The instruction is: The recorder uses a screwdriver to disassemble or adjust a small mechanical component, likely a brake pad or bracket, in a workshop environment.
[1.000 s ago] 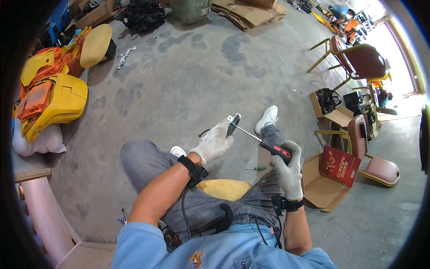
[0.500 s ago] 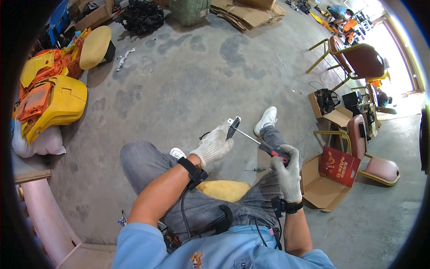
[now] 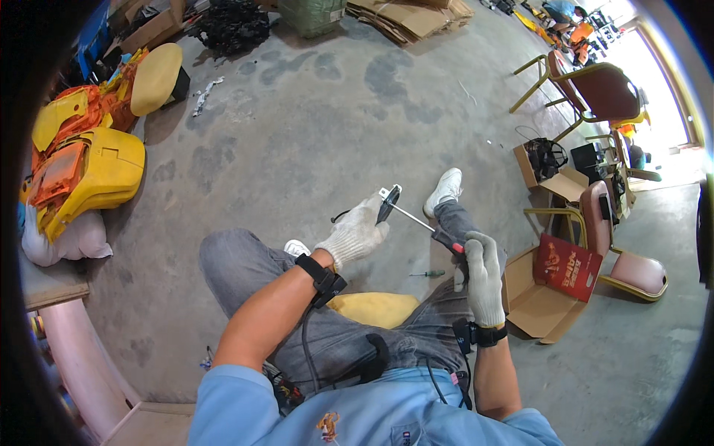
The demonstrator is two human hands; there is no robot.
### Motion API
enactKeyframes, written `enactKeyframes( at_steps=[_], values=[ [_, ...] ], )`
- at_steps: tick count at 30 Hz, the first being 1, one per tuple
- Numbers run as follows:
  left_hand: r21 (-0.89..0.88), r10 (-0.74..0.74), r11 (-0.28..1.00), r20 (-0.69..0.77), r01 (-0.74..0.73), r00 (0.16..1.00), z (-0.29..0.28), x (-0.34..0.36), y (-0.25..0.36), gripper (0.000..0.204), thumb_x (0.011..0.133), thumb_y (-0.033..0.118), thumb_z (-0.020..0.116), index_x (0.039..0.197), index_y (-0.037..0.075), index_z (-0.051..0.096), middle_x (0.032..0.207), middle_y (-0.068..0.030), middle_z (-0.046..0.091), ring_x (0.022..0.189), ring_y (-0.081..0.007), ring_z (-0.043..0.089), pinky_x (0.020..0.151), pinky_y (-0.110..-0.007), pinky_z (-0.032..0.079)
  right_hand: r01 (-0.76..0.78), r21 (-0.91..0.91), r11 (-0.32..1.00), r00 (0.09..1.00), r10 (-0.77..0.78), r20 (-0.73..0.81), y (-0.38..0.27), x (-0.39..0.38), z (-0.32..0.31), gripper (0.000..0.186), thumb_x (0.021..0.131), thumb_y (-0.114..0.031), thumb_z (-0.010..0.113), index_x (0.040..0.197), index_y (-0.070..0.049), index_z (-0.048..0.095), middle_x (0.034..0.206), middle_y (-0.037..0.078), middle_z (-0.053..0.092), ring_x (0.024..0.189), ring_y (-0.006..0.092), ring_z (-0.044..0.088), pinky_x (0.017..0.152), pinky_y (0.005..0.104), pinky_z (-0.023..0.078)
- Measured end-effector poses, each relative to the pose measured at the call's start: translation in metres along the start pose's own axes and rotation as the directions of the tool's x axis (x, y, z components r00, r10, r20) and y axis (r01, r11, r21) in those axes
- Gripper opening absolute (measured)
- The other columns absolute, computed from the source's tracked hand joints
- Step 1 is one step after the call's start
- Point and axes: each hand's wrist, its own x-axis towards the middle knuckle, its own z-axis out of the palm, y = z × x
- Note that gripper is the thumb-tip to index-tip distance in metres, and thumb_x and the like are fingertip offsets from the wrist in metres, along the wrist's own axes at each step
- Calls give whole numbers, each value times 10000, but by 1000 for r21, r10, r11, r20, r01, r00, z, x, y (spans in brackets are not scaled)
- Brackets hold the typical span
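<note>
Both of my hands wear white knit gloves. My left hand (image 3: 355, 230) is closed around a small black part (image 3: 387, 208) with a pale bracket-like end; a short dark cable sticks out behind the glove. My right hand (image 3: 481, 276) grips a screwdriver (image 3: 448, 240) by its black and red handle. Its long metal shaft points up and left, and the tip meets the part near its pale end. Whether a screw sits under the tip is too small to tell. A second screwdriver (image 3: 429, 274) with a green handle lies on the floor between my legs.
An opened cardboard box (image 3: 539, 316) with a red panel stands beside my right knee. Chairs (image 3: 602, 93) and another box (image 3: 565, 186) of dark parts are farther right. Yellow and orange plastic shells (image 3: 104, 171) pile up at left. Flattened cardboard (image 3: 405, 22) lies far ahead.
My right hand has turned around the screwdriver handle, its fingers straighter and more of the handle showing. The left hand and black part stay nearly in place.
</note>
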Motion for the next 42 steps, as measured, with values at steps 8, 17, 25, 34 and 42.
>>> enactKeyframes(
  at_steps=[8,17,25,34,42],
  values=[
    [-9,-30,1000,7,30,1000,3,4,-6,439,928,272,665,1268,33,523,1080,-251,685,1057,-456,681,895,-549,499,111,-71,991,994,-110,8,2,-5,6,483,1002,-112,675,1428,9,484,985,74,630,806,108,632,661,280,547],
    [1,-22,1000,4,22,1000,3,3,-5,435,925,256,661,1267,29,516,1053,-240,679,1031,-435,686,885,-537,502,113,-29,993,993,-113,-29,-3,-8,13,437,1041,-149,630,1415,13,474,916,69,625,712,107,604,619,275,529],
    [30,-43,999,5,43,999,2,3,-2,435,920,255,661,1258,17,525,1043,-249,679,1021,-440,687,881,-534,508,-74,153,985,997,72,23,3,-3,8,487,1005,-157,680,1411,22,480,951,73,633,734,105,609,634,273,529],
    [48,-8,999,-13,8,1000,3,4,-5,441,921,245,646,1269,3,526,1060,-266,680,1021,-464,681,886,-546,508,-27,30,999,998,29,-64,-11,-7,7,533,1006,-193,672,1445,35,473,1042,95,648,749,111,626,649,267,533],
    [26,-11,1000,-30,12,999,3,2,-2,448,919,224,637,1293,8,518,1052,-255,682,1013,-466,682,891,-553,512,117,-72,991,990,-122,-70,-3,-9,13,586,981,-105,681,1491,39,432,1086,121,645,848,138,659,732,282,563]
  ],
)
